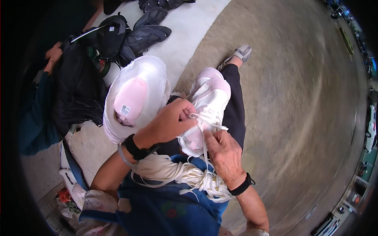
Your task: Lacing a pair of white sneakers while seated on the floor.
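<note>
A white and pink shoe upper (pixel 210 92) lies over my lap, toe end pointing away from me, with a white shoelace (pixel 208 116) through its eyelets. My left hand (pixel 173 120) comes in from the left, fingers closed on the lace at the upper's left side. At the near right side, my right hand (pixel 226 155) pinches a lace strand between thumb and fingers. A thick bundle of off-white shoelaces (pixel 185 175) rests across my blue apron (pixel 169 208). Left of the upper sits a white oval piece (pixel 157 74) holding a pink part with a small label.
Several black shoe uppers (pixel 151 35) lie on a white sheet (pixel 181 43) ahead on the left. Another person's hand (pixel 54 52) and teal sleeve (pixel 41 118) are beside a black bag-like heap (pixel 76 82). A concrete floor (pixel 291 118) stretches to the right, toward parked vehicles.
</note>
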### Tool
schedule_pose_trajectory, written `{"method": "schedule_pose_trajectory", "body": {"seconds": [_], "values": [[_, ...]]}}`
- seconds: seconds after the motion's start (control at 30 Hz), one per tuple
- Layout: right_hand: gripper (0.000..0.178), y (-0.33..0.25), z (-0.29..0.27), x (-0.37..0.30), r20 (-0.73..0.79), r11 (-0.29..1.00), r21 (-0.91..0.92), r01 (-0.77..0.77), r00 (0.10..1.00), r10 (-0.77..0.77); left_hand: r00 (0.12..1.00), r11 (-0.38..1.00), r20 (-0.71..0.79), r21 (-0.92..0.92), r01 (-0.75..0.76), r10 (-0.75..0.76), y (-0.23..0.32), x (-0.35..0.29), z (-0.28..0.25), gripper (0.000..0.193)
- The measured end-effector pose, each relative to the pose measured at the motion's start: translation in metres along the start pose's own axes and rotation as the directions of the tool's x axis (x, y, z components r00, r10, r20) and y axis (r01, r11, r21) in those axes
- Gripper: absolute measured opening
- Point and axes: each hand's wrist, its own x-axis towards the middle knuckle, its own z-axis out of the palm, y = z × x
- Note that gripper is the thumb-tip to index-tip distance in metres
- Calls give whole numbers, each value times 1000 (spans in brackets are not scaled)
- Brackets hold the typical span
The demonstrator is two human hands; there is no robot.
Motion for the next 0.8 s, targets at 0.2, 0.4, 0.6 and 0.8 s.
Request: {"method": "schedule_pose_trajectory", "body": {"seconds": [0.2, 0.4, 0.6, 0.8], "values": [[31, 4, 0, 0, -12, 999, 31, 40, 999, -39, 985, 969, -112, 221, -107, 134, 9, -5, 4, 13], [17, 4, 0, -2, 7, 900, 429, -74, 997, 79, 994, 999, -102, 8, -43, 43, -4, -4, 1, 16], [10, -3, 5, -5, -28, 847, 519, -116, 988, 152, 956, 841, 179, -456, 290, -233, -3, 1, -3, 16], [9, -12, 11, -10, -14, 840, 532, -110, 990, 138, 928, 723, 211, -582, 372, -308, -3, 3, -5, 15]]}}
